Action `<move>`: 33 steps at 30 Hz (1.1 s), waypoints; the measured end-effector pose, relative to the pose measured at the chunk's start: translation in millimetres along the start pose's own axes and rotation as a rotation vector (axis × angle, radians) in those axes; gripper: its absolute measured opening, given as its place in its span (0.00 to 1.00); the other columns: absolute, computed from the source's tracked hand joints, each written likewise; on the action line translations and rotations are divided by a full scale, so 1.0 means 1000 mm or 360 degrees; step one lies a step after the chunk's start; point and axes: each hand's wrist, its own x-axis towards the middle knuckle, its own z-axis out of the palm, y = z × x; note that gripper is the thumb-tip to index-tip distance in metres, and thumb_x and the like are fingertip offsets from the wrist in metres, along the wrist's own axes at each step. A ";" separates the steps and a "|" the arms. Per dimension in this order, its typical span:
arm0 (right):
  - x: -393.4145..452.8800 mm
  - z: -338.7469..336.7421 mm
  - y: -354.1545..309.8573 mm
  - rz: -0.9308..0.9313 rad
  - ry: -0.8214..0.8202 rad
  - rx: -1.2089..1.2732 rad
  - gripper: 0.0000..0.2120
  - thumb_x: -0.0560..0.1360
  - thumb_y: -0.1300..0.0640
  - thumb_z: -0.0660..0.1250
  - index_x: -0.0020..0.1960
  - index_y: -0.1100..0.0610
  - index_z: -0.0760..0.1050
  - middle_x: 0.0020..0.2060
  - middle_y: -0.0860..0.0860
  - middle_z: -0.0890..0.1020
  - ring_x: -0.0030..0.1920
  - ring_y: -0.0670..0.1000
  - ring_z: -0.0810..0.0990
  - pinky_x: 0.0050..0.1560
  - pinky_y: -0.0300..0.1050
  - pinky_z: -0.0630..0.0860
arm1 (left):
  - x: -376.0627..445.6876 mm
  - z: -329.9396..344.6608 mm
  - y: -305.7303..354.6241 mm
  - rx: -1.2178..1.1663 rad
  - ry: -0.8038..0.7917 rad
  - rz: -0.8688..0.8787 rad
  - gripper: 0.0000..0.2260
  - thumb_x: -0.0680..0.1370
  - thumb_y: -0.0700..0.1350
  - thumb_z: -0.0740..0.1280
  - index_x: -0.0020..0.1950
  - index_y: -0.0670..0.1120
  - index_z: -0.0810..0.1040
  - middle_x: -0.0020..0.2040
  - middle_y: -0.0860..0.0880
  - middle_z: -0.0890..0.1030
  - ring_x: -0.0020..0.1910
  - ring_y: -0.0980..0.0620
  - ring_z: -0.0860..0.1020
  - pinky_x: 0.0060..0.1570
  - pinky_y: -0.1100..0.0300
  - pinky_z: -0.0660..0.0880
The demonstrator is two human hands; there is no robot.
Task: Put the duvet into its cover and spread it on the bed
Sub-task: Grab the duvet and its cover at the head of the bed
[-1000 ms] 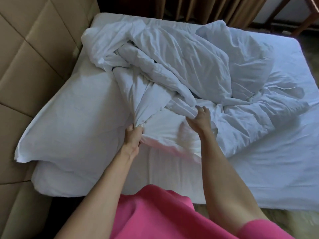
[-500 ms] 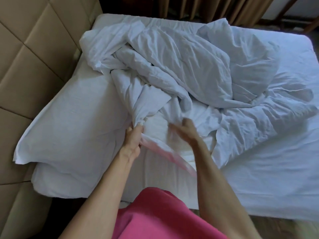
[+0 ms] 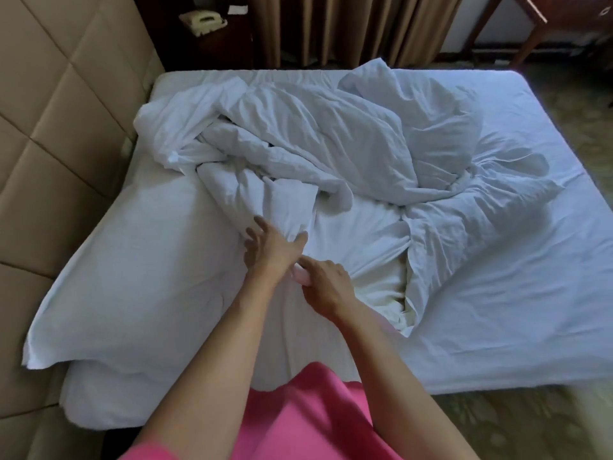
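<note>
The bed [image 3: 497,310] fills most of the view, covered by a white fitted sheet and set against a padded tan headboard [image 3: 56,144] on the left. A crumpled white duvet [image 3: 315,137] lies heaped across the far half of the bed, bunched into thick folds, with one puffy corner raised toward the far edge. Its cover [image 3: 441,234], thinner and creased, trails from the heap toward the near side, and a pale cream layer shows in an opening just right of the hands; how much of the duvet sits inside the cover cannot be told. A large white pillow [image 3: 132,277] lies along the headboard side, on top of a second one beneath it.

Beyond the bed hang brown curtains [image 3: 348,28], with a dark nightstand carrying a cream telephone [image 3: 203,21] at the far left.

The person's pink garment [image 3: 298,416] shows at the bottom edge. The left hand [image 3: 272,250] reaches over a twisted fold of white fabric, fingers spread apart, grip loose and not closed on anything. The right hand [image 3: 326,283], just beside it, has its grip curled together around a small bunch of fabric at the near edge.
</note>
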 end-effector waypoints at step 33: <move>0.030 0.003 -0.104 0.0129 0.0063 0.1737 0.10 0.76 0.65 0.58 0.36 0.59 0.68 0.30 0.55 0.69 0.32 0.49 0.67 0.33 0.44 0.65 | -0.107 -0.049 -0.117 -0.0542 -0.0142 0.0387 0.06 0.76 0.41 0.66 0.52 0.46 0.77 0.46 0.50 0.83 0.46 0.51 0.81 0.46 0.54 0.77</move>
